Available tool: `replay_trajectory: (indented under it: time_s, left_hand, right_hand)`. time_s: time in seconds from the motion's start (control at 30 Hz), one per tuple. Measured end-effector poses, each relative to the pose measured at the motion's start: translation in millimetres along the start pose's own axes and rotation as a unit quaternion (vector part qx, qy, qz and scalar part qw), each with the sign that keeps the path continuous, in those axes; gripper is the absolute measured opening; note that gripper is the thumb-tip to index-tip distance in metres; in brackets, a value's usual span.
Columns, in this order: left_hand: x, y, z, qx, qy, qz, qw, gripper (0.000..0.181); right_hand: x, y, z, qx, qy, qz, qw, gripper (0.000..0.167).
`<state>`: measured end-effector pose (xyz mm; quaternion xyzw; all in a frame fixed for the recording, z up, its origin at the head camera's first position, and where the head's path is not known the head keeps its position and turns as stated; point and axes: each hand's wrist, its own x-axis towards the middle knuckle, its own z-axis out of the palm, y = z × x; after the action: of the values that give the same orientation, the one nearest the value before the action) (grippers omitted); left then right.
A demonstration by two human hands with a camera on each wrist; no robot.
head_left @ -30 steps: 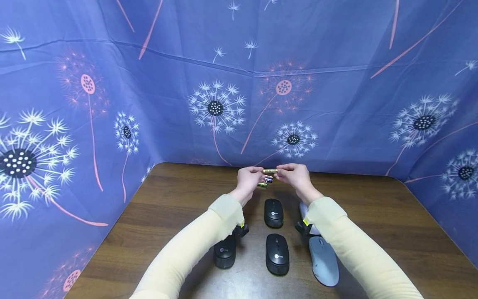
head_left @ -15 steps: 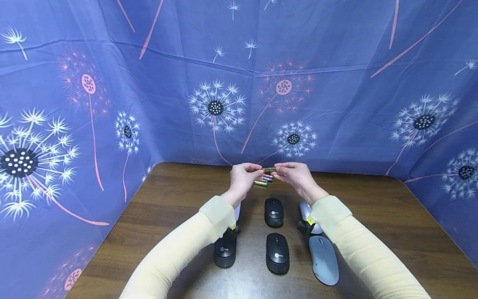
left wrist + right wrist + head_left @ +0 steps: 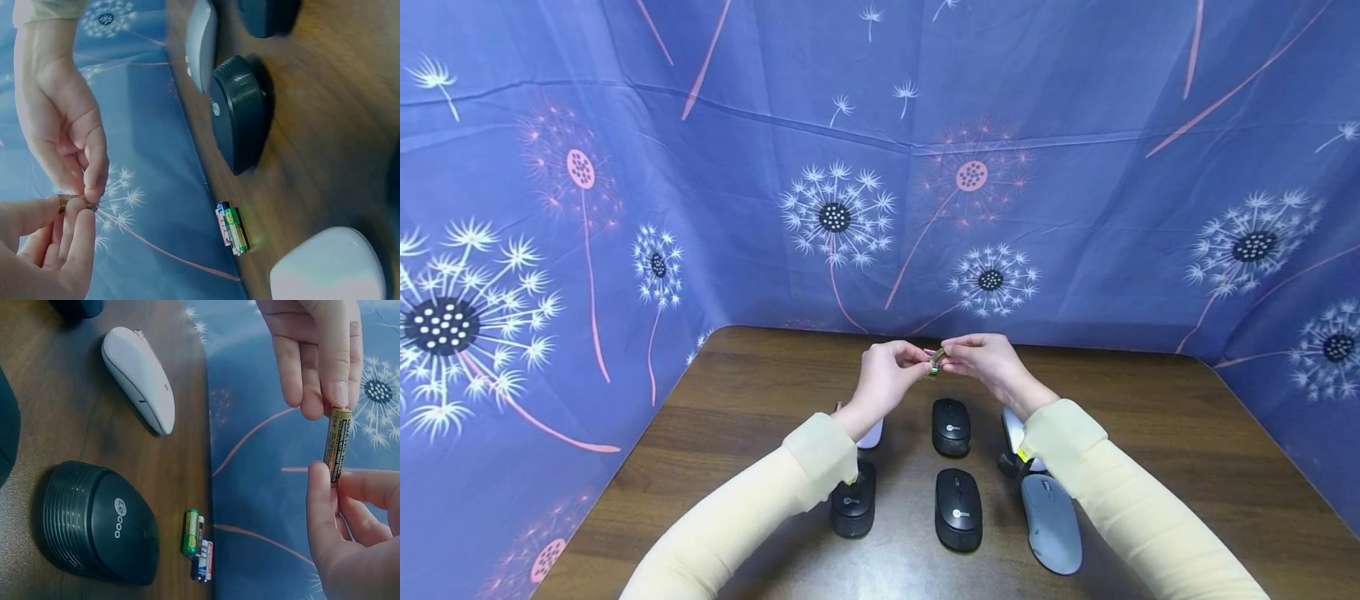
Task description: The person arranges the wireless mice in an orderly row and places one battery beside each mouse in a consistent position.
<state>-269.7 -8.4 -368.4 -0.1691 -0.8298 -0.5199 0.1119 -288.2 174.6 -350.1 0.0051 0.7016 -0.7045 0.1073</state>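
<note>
A gold AA-type battery (image 3: 337, 444) is held in the air between both hands, tilted in the head view. My left hand (image 3: 886, 379) pinches one end with its fingertips. Thumb and fingers of my right hand (image 3: 991, 365) pinch the other end. Below the hands, near the table's far edge, lie a green battery (image 3: 192, 532) and a blue and white battery (image 3: 203, 561), with a dark-ended one partly hidden between them. In the head view the fingers cover much of the held battery and the loose ones.
Black mice (image 3: 951, 427) stand on the wooden table (image 3: 730, 392) in front of the hands. A blue-grey mouse (image 3: 1051, 523) lies at the right. A white mouse (image 3: 139, 380) is partly under the left arm. Behind hangs a blue dandelion-print cloth (image 3: 880, 250).
The gold battery has gone from level to tilted and slightly lower, with both hands still on it. My left forearm has shifted to the left, uncovering more of the white mouse.
</note>
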Motion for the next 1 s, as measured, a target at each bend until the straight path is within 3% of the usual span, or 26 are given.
replay_trajectory:
  time_s: [0.33, 0.83, 1.0]
  left_hand:
    - [-18.1, -10.6, -2.4, 0.068, -0.027, 0.07, 0.9949, 0.005]
    - [-34.3, -20.4, -4.2, 0.143, -0.079, 0.101, 0.9814, 0.008]
    - [-36.0, -24.6, -3.8, 0.158, -0.1, 0.11, 0.9763, 0.007]
  right_hand:
    - [0.2, 10.5, 10.8, -0.071, -0.021, -0.027, 0.9969, 0.033]
    - [-0.8, 31.5, 25.5, -0.155, -0.052, -0.049, 0.9854, 0.024]
    - [-0.6, 37.0, 26.7, -0.176, -0.055, -0.032, 0.9824, 0.023]
